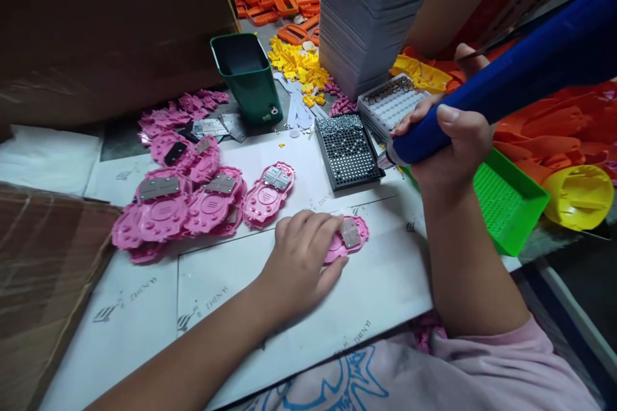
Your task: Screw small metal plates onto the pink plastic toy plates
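My left hand point(301, 257) lies flat on a pink plastic part point(348, 237) with a grey metal plate on top, pressing it onto the white sheet point(385, 289). My right hand point(448, 141) is closed round a blue electric screwdriver point(520, 70), held raised above the table with its tip near a black screw tray point(347, 151). A second pink part point(268, 194) with a metal plate lies just left of my left hand. Further left sits a pile of several pink parts point(187, 202).
A green cup point(247, 77) stands at the back. A tall stack of grey trays point(371, 13) rises behind the black tray. A green tray point(508, 202) and a yellow part point(576, 196) sit right. Cardboard boxes point(110, 32) flank the left. Orange and yellow parts point(294, 64) lie behind.
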`<state>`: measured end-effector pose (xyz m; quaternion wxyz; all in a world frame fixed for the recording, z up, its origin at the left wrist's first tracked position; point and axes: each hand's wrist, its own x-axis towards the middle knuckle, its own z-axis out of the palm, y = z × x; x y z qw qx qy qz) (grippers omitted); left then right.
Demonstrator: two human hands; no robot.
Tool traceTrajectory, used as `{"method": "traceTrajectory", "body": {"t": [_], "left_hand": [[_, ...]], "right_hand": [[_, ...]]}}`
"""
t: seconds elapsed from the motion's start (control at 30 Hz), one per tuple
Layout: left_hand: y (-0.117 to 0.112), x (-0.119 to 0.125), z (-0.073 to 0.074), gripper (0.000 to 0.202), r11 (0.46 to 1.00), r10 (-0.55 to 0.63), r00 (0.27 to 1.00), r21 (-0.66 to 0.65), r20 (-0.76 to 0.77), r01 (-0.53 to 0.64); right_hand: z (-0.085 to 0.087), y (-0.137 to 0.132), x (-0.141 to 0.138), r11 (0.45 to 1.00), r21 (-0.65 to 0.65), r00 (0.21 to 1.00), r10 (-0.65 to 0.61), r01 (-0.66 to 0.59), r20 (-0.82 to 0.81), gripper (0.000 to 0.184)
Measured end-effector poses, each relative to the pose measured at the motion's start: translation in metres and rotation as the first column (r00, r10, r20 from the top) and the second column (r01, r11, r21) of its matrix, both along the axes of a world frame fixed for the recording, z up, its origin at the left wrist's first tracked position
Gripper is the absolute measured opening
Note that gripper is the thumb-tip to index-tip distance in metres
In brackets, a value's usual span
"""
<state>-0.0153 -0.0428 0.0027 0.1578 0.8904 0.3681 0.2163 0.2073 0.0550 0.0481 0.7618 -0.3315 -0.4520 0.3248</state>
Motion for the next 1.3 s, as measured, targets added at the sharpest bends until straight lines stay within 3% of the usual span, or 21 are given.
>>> {"method": "traceTrajectory", "body": {"t": [0.17, 0.37, 0.5, 0.63, 0.77, 0.87, 1.03, 1.2, 1.3], "left_hand": [[0.001, 0.001, 0.0, 0.036, 1.0, -0.008, 1.0, -0.004, 0.015, 0.008], [0.0, 0.001, -0.001, 0.034, 0.999, -0.027, 0.999, -0.022, -0.036, 0.026], [0.0, 0.001, -0.001, 0.032, 0.999, -0.036, 0.998, -0.01, -0.06, 0.035], [0.001, 0.003, -0.003, 0.03, 0.999, -0.025, 0.998, 0.022, -0.055, 0.026], [0.0, 0.004, -0.004, 0.03, 0.999, -0.008, 0.999, 0.043, -0.042, 0.01], [0.0, 0.005, -0.004, 0.029, 0.998, 0.017, 0.999, 0.067, -0.032, -0.015], [-0.001, 0.006, -0.004, 0.025, 0.992, 0.083, 0.996, 0.096, -0.024, -0.08], [-0.002, 0.007, -0.004, 0.03, 0.989, 0.107, 0.994, 0.102, -0.027, -0.104], [-0.002, 0.007, -0.005, 0.029, 0.989, 0.105, 0.994, 0.106, -0.028, -0.102]], "right_hand": [[0.0, 0.0, -0.003, 0.998, -0.063, 1.0, -0.001, 0.0, -0.017, 0.02], [-0.003, 0.003, -0.002, 1.0, 0.002, 0.998, 0.023, -0.023, 0.065, 0.023], [-0.007, 0.005, 0.001, 0.999, -0.028, 0.994, 0.037, -0.035, 0.098, 0.027], [0.002, 0.001, -0.002, 0.996, -0.083, 0.999, 0.018, -0.016, 0.027, 0.021], [0.019, -0.012, -0.004, 0.998, -0.036, 0.999, -0.049, 0.049, 0.004, 0.025], [0.029, -0.025, -0.005, 0.995, -0.065, 0.996, 0.084, -0.082, 0.038, 0.026], [0.027, -0.037, -0.015, 0.913, -0.108, 0.914, 0.401, -0.393, 0.069, 0.046], [0.016, -0.034, -0.029, 0.84, -0.088, 0.836, 0.542, -0.536, 0.083, 0.047], [0.014, -0.035, -0.032, 0.823, -0.111, 0.82, 0.566, -0.557, 0.087, 0.046]]}}
